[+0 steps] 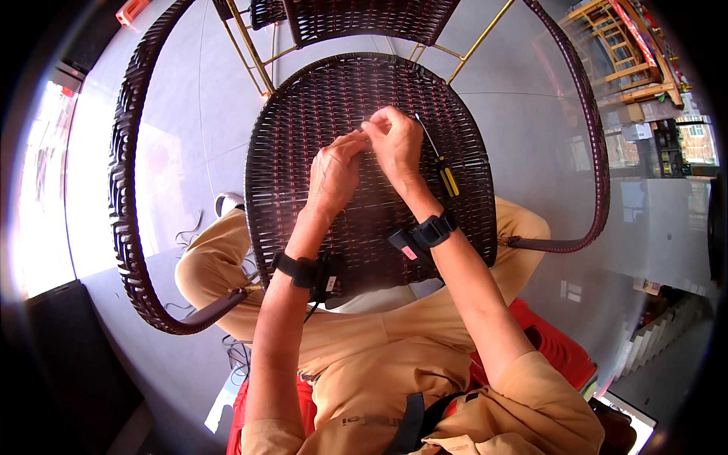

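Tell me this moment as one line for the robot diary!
left hand and right hand: fingertips close together above woven seat | held item: can't tell | yellow-black screwdriver: lying on woven seat

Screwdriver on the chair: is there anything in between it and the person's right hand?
Nothing visible is. The screwdriver lies just to the right of the right hand, and only the woven chair seat shows between them.

The screwdriver lies on the seat, right of hands.
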Demonstrator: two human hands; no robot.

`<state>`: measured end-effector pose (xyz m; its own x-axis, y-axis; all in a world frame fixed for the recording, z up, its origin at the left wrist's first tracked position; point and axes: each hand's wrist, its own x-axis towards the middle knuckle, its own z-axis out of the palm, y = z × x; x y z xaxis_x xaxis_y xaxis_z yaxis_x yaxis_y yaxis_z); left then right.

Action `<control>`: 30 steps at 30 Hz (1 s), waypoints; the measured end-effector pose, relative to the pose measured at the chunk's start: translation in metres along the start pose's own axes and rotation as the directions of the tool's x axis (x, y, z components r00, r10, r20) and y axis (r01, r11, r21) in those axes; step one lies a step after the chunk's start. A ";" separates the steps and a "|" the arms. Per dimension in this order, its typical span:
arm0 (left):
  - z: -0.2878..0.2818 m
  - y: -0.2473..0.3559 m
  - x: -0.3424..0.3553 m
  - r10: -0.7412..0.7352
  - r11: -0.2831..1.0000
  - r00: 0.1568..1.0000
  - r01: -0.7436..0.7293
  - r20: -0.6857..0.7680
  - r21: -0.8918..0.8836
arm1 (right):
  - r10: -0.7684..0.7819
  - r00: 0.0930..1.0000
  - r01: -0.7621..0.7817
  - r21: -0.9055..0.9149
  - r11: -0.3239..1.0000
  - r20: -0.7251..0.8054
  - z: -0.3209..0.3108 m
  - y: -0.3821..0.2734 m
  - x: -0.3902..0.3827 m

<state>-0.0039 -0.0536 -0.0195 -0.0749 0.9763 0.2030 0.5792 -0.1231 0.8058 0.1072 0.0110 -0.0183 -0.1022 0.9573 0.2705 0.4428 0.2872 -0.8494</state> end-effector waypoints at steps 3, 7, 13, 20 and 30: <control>0.000 0.002 0.000 -0.012 1.000 1.000 0.013 0.008 -0.014 | -0.079 0.994 0.071 -0.101 0.992 -0.078 -0.003 -0.001 -0.003; 0.004 -0.005 0.000 0.029 1.000 0.999 -0.028 -0.039 0.009 | -0.014 1.000 0.011 -0.109 0.994 -0.025 -0.006 -0.008 -0.007; 0.001 0.001 0.003 0.046 0.999 0.997 -0.046 -0.062 0.006 | 0.046 0.997 -0.046 0.003 0.999 -0.069 -0.002 -0.006 -0.006; 0.007 -0.005 0.022 0.126 0.975 0.981 -0.096 -0.146 0.199 | 0.021 0.997 -0.032 -0.160 0.987 -0.071 -0.001 -0.001 -0.002; 0.004 -0.005 0.027 0.086 0.920 0.994 -0.054 -0.066 0.387 | -0.021 0.995 -0.002 -0.228 0.974 -0.100 0.003 0.006 -0.003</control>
<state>-0.0055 -0.0257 -0.0199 -0.0784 0.9482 0.3079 0.8515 -0.0969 0.5153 0.1074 0.0100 -0.0253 -0.0220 0.9430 0.3320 0.6342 0.2699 -0.7245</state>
